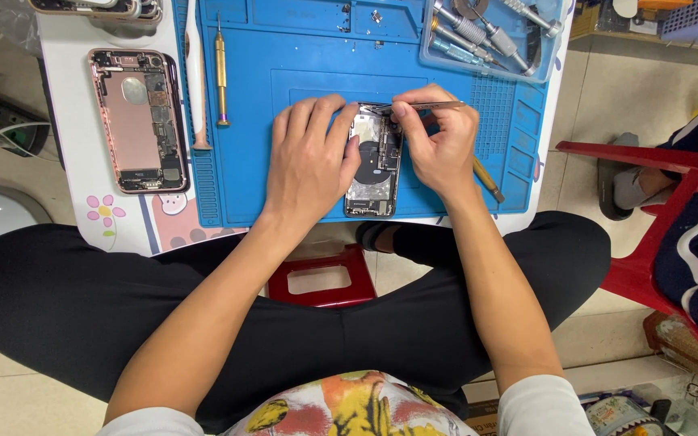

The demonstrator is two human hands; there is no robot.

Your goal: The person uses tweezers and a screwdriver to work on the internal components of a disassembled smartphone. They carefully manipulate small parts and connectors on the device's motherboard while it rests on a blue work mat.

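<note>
An opened phone body (375, 165) with bare inner parts lies on the blue work mat (284, 121). My left hand (309, 161) lies flat over its left side and pins it down. My right hand (438, 145) pinches metal tweezers (430, 105) whose tips point left at the phone's top edge. A yellow-handled tool (488, 179) pokes out from under my right hand.
A second opened phone, rose-coloured (139, 121), lies on the white table at the left. A gold screwdriver (220, 73) and a white pry tool (195, 81) rest at the mat's left edge. A clear tray of drivers (490, 36) sits top right. Red stools stand below and at the right.
</note>
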